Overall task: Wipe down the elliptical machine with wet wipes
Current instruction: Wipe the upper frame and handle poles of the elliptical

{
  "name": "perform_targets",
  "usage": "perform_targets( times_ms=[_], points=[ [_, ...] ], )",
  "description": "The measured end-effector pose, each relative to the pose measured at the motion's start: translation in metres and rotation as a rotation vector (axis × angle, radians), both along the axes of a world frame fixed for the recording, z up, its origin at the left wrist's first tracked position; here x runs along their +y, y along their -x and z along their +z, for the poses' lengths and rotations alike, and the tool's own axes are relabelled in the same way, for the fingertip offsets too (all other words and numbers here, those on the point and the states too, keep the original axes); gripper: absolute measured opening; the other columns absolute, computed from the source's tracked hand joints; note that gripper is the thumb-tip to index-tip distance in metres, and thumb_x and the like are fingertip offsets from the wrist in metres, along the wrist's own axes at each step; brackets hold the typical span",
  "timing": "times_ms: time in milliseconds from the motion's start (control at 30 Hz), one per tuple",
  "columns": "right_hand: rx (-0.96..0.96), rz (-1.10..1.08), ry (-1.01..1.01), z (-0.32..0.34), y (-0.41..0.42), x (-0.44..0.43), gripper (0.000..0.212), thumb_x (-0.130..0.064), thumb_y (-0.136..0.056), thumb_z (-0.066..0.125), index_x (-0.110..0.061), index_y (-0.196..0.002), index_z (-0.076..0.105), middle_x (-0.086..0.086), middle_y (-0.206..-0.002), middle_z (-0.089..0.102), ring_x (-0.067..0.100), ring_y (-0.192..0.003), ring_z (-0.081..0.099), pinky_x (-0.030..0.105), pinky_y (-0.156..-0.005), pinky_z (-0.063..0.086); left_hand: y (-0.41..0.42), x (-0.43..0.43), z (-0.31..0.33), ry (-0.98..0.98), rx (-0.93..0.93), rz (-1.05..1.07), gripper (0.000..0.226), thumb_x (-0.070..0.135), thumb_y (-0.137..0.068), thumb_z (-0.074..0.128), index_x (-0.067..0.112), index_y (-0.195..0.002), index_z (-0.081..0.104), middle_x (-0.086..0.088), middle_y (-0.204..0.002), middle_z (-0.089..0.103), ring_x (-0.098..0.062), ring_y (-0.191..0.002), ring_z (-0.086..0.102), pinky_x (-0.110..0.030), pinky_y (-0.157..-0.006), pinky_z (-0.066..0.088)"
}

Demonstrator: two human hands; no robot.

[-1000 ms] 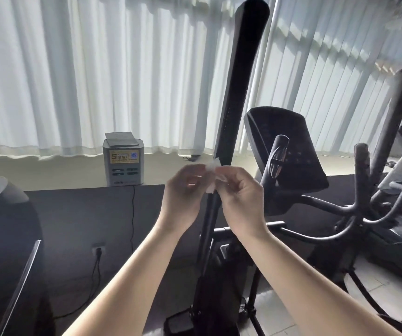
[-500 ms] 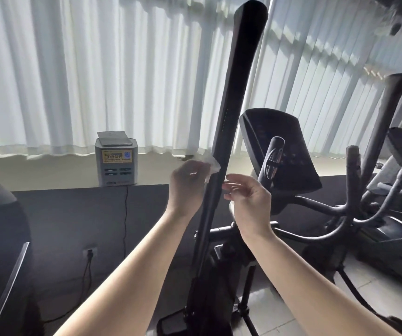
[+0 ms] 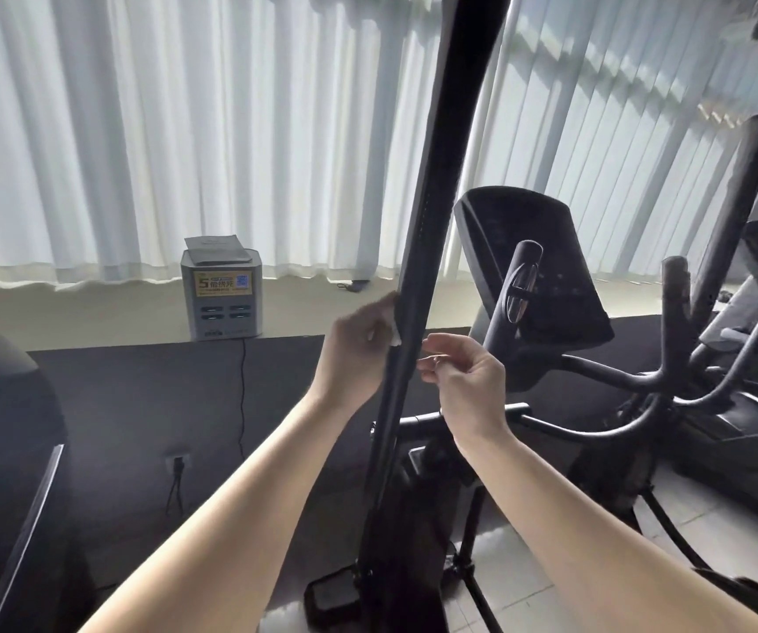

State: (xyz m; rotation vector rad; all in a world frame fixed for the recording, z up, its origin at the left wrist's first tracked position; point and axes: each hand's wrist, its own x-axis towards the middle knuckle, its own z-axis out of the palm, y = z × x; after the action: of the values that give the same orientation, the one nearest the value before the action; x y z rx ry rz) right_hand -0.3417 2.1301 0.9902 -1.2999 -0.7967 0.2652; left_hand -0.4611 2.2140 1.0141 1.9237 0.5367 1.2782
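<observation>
1. Wipe (image 3: 394, 339) shows as a small white bit. It is pressed on the left side of the tall black pole (image 3: 432, 198) of the machine (image 3: 537, 276).
2. The left hand (image 3: 354, 347) has its fingers curled round the wipe and holds it against the pole.
3. The right hand (image 3: 468, 381) hangs in the air just beside the pole, on the other side. Its fingers are bent, and the thumb and first finger are close together. I cannot tell if they pinch anything.
4. I think the wipe is soft, thin, light and wet (so it can bunch up or slip out of the fingers). It is best held flat under the fingers and wrapped a bit round the pole.
5. The pole looks hard, smooth and stiff. I think it may swing when pushed, so the free hand could hold it lower down.
6. A grey box (image 3: 222, 312) stands on the ledge by the white curtains (image 3: 139, 130). Its yellow label (image 3: 216, 282) has a big "5", then small signs I cannot read, then a little blue square.
7. No words can be read on the machine.
</observation>
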Motion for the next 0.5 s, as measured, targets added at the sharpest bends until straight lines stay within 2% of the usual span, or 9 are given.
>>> perform_targets(
  times_ms=[67,133,167,267,333,400,500],
  points=[
    [-0.002,-0.004,0.005,-0.002,0.0,0.0,0.044,0.019,-0.087,0.046,-0.014,-0.089,0.074,0.002,-0.087,0.078,0.024,-0.079,0.075,0.037,-0.078,0.061,-0.001,-0.001,-0.012,0.068,0.021,0.038,0.033,0.005,-0.098,0.049,0.025,-0.092,0.076,0.009,-0.085,0.076,0.0,-0.08,0.07,-0.031,-0.079,0.058],
    [-0.012,-0.001,0.013,-0.005,0.003,-0.001,0.044,0.018,-0.088,0.046,-0.016,-0.088,0.074,-0.001,-0.086,0.078,0.022,-0.078,0.075,0.035,-0.078,0.061,0.001,-0.002,-0.032,0.151,0.057,0.083,0.033,0.008,-0.097,0.055,0.027,-0.078,0.074,0.01,-0.079,0.075,0.002,-0.065,0.064,-0.025,-0.063,0.053],
    [-0.014,0.004,0.018,-0.006,0.005,-0.002,0.043,0.017,-0.089,0.046,-0.016,-0.089,0.075,-0.001,-0.085,0.078,0.021,-0.078,0.075,0.033,-0.077,0.061,0.002,-0.005,-0.045,0.181,0.089,0.082,0.035,0.008,-0.096,0.056,0.029,-0.073,0.073,0.011,-0.079,0.076,0.0,-0.063,0.063,-0.021,-0.061,0.051],
    [-0.015,0.014,0.033,-0.011,0.007,-0.003,0.04,0.016,-0.09,0.047,-0.012,-0.091,0.075,0.0,-0.084,0.078,0.019,-0.076,0.075,0.029,-0.075,0.06,0.006,-0.014,-0.081,0.261,0.182,0.061,0.038,0.004,-0.092,0.059,0.033,-0.073,0.076,0.015,-0.082,0.077,-0.001,-0.066,0.064,-0.02,-0.065,0.051],
    [-0.025,0.025,0.036,-0.012,0.008,-0.004,0.039,0.017,-0.089,0.047,-0.01,-0.093,0.075,0.001,-0.085,0.078,0.019,-0.077,0.075,0.03,-0.076,0.061,0.008,-0.02,-0.086,0.327,0.109,0.055,0.036,0.003,-0.093,0.058,0.027,-0.074,0.077,0.01,-0.084,0.078,-0.003,-0.079,0.07,-0.022,-0.073,0.053],
    [-0.032,0.029,0.038,-0.011,0.007,-0.005,0.039,0.016,-0.089,0.047,-0.01,-0.093,0.075,0.001,-0.086,0.078,0.02,-0.078,0.076,0.03,-0.077,0.061,0.007,-0.023,-0.073,0.355,-0.065,0.064,0.029,0.003,-0.094,0.059,0.016,-0.076,0.077,0.007,-0.084,0.077,-0.007,-0.086,0.071,-0.024,-0.081,0.053],
    [-0.01,0.006,0.054,-0.012,0.003,-0.005,0.039,0.015,-0.088,0.047,-0.013,-0.093,0.074,0.0,-0.081,0.077,0.021,-0.077,0.075,0.032,-0.081,0.061,0.005,-0.032,-0.05,0.346,-0.193,0.081,0.015,0.016,-0.096,0.066,0.024,-0.093,0.079,0.012,-0.086,0.078,-0.004,-0.086,0.072,-0.02,-0.083,0.054]
  ],
)
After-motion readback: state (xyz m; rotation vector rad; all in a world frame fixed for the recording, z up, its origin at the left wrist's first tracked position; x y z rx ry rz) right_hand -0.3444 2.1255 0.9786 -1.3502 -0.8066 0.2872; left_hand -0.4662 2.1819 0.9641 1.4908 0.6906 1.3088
